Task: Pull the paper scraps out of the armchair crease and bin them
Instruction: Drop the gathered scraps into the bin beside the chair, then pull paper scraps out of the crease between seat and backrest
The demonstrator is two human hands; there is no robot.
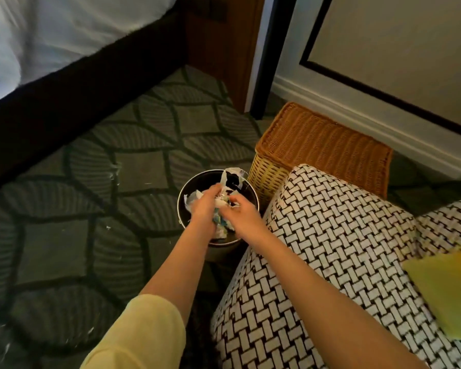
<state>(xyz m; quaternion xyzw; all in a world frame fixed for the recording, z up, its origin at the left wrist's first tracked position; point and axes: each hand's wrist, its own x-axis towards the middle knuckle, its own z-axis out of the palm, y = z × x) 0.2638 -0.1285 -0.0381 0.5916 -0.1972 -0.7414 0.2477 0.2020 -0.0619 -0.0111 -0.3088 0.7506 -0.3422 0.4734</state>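
Above the round dark metal bin (194, 182), left hand (205, 206) and right hand (241, 213) each keep a curled grip on crumpled white-and-blue paper scraps (222, 227) (binning step); next, probably let go.

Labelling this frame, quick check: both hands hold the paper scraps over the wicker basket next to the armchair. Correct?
One thing is off. The head view shows the left hand and right hand holding the paper scraps over the round metal bin, not the wicker basket, which stands closed just beside the bin. The bin is next to the armchair, as you said.
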